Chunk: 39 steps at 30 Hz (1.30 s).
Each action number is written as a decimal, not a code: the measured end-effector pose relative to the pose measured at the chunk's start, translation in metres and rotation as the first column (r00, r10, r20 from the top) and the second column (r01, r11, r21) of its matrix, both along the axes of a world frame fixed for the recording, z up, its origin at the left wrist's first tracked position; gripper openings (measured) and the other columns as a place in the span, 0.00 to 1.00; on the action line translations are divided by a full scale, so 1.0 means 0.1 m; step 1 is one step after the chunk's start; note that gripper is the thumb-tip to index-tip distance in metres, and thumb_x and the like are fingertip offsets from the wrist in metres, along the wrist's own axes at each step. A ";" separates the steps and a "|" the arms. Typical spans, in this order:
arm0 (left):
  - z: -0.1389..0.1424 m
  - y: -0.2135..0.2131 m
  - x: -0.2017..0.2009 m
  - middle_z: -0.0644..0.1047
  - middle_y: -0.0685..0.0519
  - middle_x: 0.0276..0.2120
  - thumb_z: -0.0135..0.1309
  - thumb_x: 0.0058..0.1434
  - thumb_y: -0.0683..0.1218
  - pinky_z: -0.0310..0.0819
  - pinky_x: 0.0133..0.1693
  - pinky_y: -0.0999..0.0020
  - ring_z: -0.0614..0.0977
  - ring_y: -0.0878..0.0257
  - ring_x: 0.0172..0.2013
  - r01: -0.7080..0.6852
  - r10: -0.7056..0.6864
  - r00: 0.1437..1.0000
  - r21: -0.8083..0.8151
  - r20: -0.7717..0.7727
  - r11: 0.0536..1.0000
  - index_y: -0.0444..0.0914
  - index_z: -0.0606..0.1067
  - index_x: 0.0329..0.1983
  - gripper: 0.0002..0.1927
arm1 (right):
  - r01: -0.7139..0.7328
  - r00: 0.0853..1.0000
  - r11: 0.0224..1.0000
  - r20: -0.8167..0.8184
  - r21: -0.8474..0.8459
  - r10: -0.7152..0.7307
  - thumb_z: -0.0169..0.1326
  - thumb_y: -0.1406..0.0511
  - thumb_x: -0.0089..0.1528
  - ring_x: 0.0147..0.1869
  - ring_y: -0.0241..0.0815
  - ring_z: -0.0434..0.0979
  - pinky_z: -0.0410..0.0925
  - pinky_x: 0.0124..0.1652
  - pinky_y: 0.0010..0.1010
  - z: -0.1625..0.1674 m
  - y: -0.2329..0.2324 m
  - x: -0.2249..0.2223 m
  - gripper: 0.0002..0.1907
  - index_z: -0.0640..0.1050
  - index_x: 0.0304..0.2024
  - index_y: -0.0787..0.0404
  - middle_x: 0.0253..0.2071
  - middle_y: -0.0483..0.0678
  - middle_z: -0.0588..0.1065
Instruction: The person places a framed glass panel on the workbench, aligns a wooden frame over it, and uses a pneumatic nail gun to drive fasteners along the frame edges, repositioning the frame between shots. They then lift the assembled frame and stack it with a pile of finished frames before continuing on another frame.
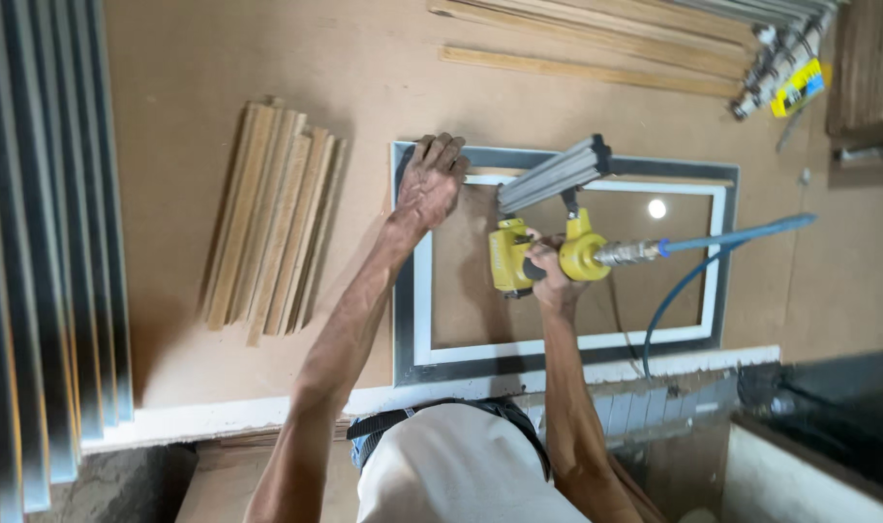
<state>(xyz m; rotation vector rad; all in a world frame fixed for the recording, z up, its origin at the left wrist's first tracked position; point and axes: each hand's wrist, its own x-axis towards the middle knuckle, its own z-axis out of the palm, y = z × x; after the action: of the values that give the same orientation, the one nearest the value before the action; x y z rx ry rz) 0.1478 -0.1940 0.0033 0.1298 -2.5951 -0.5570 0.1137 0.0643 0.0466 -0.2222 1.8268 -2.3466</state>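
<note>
A grey and white rectangular picture frame (409, 320) lies flat on the brown workbench (219, 58). My left hand (429, 181) presses down on its far left corner. My right hand (548, 274) grips the handle of a yellow pneumatic nail gun (512, 254), held over the frame's opening near the far edge. The gun's long grey magazine (552, 175) points toward the frame's far rail. A blue air hose (732, 235) runs from the gun's rear toward the right.
A stack of short wooden strips (272, 223) lies left of the frame. Long grey mouldings (45, 252) run along the far left. More wooden strips (587, 39) and a yellow tool (798, 87) sit at the top right. A dark bin (829, 426) is at lower right.
</note>
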 end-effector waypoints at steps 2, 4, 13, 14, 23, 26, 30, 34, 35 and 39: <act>0.06 -0.06 0.34 0.75 0.43 0.56 0.58 0.55 0.39 0.66 0.61 0.49 0.73 0.48 0.59 -0.241 0.243 0.970 -0.129 0.004 0.962 0.35 0.79 0.50 0.18 | -0.029 0.999 1.000 -0.014 0.009 0.029 0.50 0.80 0.52 0.33 0.44 0.78 0.73 0.58 0.57 0.02 0.05 -0.09 0.16 0.71 0.42 0.67 0.30 0.50 0.73; 0.12 -0.13 0.82 0.76 0.43 0.50 0.57 0.63 0.39 0.67 0.53 0.50 0.74 0.49 0.53 -0.513 0.514 0.857 -0.125 -0.026 0.849 0.35 0.78 0.52 0.13 | -0.078 0.997 0.997 0.020 -0.001 0.078 0.52 0.80 0.53 0.32 0.44 0.77 0.73 0.60 0.56 0.02 0.09 -0.20 0.15 0.70 0.42 0.67 0.31 0.50 0.72; 0.26 0.09 1.86 0.72 0.43 0.49 0.50 0.63 0.41 0.66 0.52 0.52 0.72 0.47 0.51 -0.740 0.780 0.624 -0.287 0.045 0.608 0.31 0.75 0.56 0.19 | -0.222 0.975 0.971 0.018 0.088 0.221 0.54 0.79 0.52 0.30 0.41 0.75 0.76 0.57 0.53 0.05 0.09 -0.40 0.17 0.69 0.43 0.67 0.32 0.48 0.70; 0.26 0.13 1.82 0.72 0.43 0.49 0.50 0.62 0.41 0.66 0.52 0.51 0.72 0.47 0.50 -0.755 0.793 0.609 -0.291 0.021 0.588 0.32 0.75 0.56 0.19 | -0.234 0.972 0.968 0.013 0.091 0.234 0.54 0.79 0.52 0.29 0.41 0.75 0.76 0.56 0.53 0.05 0.08 -0.42 0.17 0.69 0.43 0.66 0.31 0.48 0.70; 0.39 0.23 1.62 0.71 0.43 0.43 0.53 0.57 0.37 0.65 0.48 0.51 0.72 0.48 0.44 -0.835 0.873 0.487 -0.274 0.034 0.477 0.34 0.74 0.50 0.16 | -0.472 0.881 0.882 -0.044 0.005 0.472 0.56 0.77 0.53 0.33 0.37 0.75 0.77 0.54 0.47 -0.02 0.13 -0.69 0.15 0.70 0.41 0.66 0.34 0.46 0.70; 0.59 0.37 1.55 0.72 0.43 0.44 0.54 0.56 0.37 0.63 0.46 0.52 0.72 0.48 0.44 -0.834 0.877 0.480 -0.323 -0.029 0.447 0.34 0.74 0.50 0.17 | -0.531 0.845 0.847 -0.054 0.032 0.532 0.57 0.77 0.53 0.32 0.39 0.78 0.78 0.51 0.43 -0.03 0.12 -0.77 0.12 0.70 0.37 0.66 0.32 0.46 0.71; 0.82 0.51 1.46 0.72 0.43 0.44 0.54 0.55 0.37 0.64 0.48 0.53 0.73 0.48 0.46 -0.856 0.897 0.436 -0.339 -0.068 0.390 0.35 0.74 0.48 0.16 | -0.600 0.797 0.800 -0.078 0.012 0.599 0.57 0.77 0.55 0.31 0.41 0.79 0.78 0.46 0.40 -0.01 0.07 -0.84 0.09 0.72 0.37 0.68 0.29 0.48 0.74; 0.89 0.52 1.41 0.72 0.42 0.42 0.57 0.54 0.40 0.63 0.47 0.51 0.73 0.46 0.47 -0.874 0.895 0.439 -0.266 -0.076 0.406 0.33 0.76 0.47 0.16 | -0.614 0.781 0.789 -0.125 0.023 0.612 0.57 0.77 0.56 0.31 0.40 0.80 0.78 0.44 0.38 0.00 0.07 -0.84 0.09 0.72 0.37 0.68 0.28 0.48 0.74; 0.88 0.52 1.41 0.72 0.43 0.42 0.57 0.55 0.39 0.64 0.47 0.51 0.73 0.46 0.46 -0.881 0.902 0.429 -0.245 -0.047 0.406 0.34 0.77 0.44 0.13 | -0.612 0.779 0.790 -0.150 0.034 0.609 0.56 0.77 0.56 0.31 0.40 0.80 0.78 0.45 0.38 -0.01 0.08 -0.84 0.09 0.72 0.37 0.68 0.28 0.48 0.74; 0.75 0.70 1.45 0.74 0.44 0.40 0.59 0.58 0.40 0.69 0.43 0.53 0.75 0.48 0.43 -0.916 0.918 0.395 -0.059 0.025 0.396 0.36 0.79 0.39 0.06 | -0.626 0.774 0.780 -0.117 0.009 0.623 0.57 0.78 0.55 0.30 0.39 0.79 0.77 0.45 0.37 -0.03 0.04 -0.83 0.11 0.72 0.38 0.68 0.29 0.47 0.74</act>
<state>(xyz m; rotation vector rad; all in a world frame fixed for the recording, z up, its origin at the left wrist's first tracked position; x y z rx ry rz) 0.2933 -0.1244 0.0785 1.4993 -2.0717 -0.0537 0.0305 0.0686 0.0439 -0.8449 1.4422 -1.9042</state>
